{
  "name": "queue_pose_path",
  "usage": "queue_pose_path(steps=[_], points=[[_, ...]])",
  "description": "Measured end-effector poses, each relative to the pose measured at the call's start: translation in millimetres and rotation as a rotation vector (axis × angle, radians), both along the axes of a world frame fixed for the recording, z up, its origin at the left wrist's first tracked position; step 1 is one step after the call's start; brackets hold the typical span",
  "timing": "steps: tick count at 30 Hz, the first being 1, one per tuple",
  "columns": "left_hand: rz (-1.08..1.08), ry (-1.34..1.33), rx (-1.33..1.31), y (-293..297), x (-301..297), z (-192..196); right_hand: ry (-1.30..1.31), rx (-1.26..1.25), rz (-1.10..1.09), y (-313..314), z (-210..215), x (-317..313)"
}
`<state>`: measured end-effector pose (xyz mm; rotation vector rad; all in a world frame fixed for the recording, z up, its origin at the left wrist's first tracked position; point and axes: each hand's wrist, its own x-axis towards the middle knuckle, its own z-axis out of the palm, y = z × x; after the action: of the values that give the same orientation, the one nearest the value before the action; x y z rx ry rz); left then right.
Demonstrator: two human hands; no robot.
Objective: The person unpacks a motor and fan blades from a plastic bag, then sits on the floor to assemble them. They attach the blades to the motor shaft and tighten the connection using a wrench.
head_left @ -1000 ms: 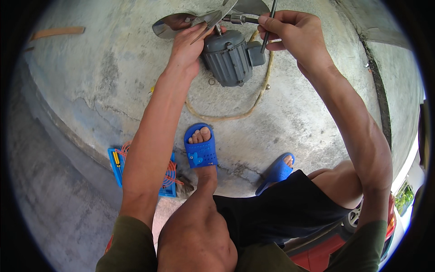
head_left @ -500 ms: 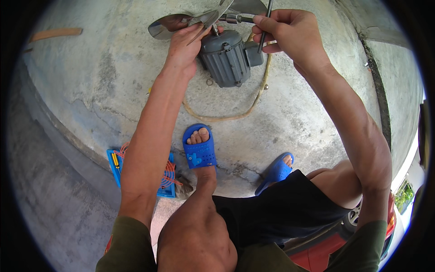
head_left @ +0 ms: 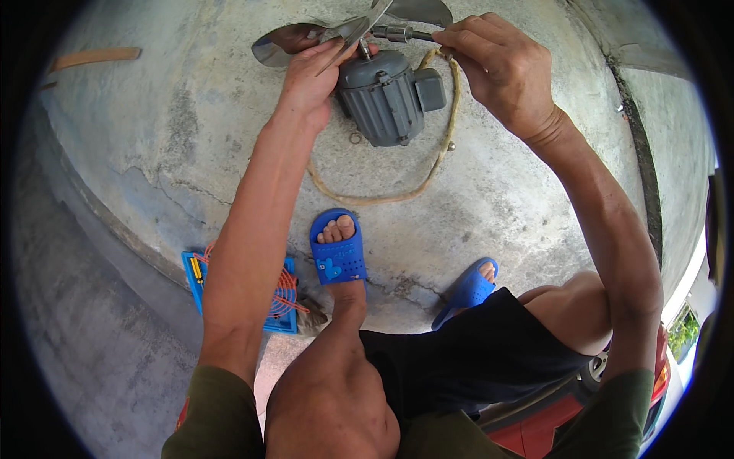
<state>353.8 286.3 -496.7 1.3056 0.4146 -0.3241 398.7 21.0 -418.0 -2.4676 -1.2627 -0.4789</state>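
Observation:
My left hand is closed round the metal fan blade at its middle, just above the motor's shaft; some of its fingers are hidden behind the blade. Below it stands a grey finned electric motor with a box on its right side. A socket wrench lies level, its socket end at the hub of the blade. At the wrench's right end my right hand pinches the handle, and the crossbar is hidden by the fingers.
A yellowish cable loops from the motor over the concrete floor, with a small nut beside it. Partly behind my left forearm is a blue tool case with an orange coil. My feet wear blue sandals. A wooden piece lies far left.
My right hand has turned about the handle, its back now facing up; the dark crossbar that stuck out past the fingers no longer shows. My left hand and the motor stay nearly still.

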Motion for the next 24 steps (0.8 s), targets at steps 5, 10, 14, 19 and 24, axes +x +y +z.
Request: queue_pose_path(steps=[5,10,14,19,24], points=[[0.013,0.015,0.025,-0.3,-2.7,3.7,0.408,0.201,-0.15,-19.8,4.6,-2.2],[0.028,0.01,-0.002,0.2,-2.4,0.8,1.156,0.317,-0.574,-68.1,-16.0,-0.6],[0.088,-0.036,-0.032,-4.1,-2.2,-2.9,1.485,0.199,-0.779,-94.9,-45.8,0.4],[0.03,-0.061,-0.029,1.6,1.5,-9.3,0.799,-0.522,-0.692,-92.2,-59.7,6.9],[0.026,-0.005,0.06,-2.4,-7.0,6.7,0.718,-0.152,-0.409,-23.0,-27.0,-18.6]])
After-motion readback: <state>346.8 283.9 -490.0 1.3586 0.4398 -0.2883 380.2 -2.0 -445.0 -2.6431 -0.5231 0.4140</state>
